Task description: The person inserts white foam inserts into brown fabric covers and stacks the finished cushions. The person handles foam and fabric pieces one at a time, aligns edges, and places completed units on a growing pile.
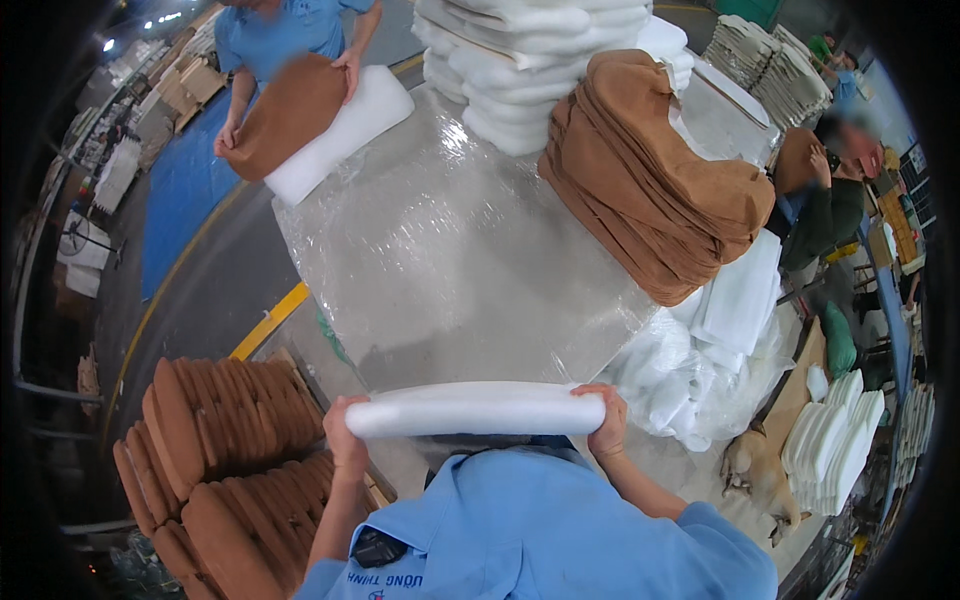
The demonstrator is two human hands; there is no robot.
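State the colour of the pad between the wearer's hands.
The pad is white, best seen in the head view.

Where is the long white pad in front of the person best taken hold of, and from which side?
Probably by its two ends, one hand from each side, as the left hand and right hand grip it now. The white pad is long, spans crosswise between them and looks soft, so end grips should support it evenly.

White pad (475, 412): foam-like, smooth, faintly satiny
Brown covers (640, 190): matt, suede-like cloth — softly creased
Tabletop (450, 290): wrapped in wrinkled clear plastic — glossy
Crumpled sheeting (655, 385): thin, translucent plastic, shiny
Blue shirt (560, 520): matt, smooth woven cloth
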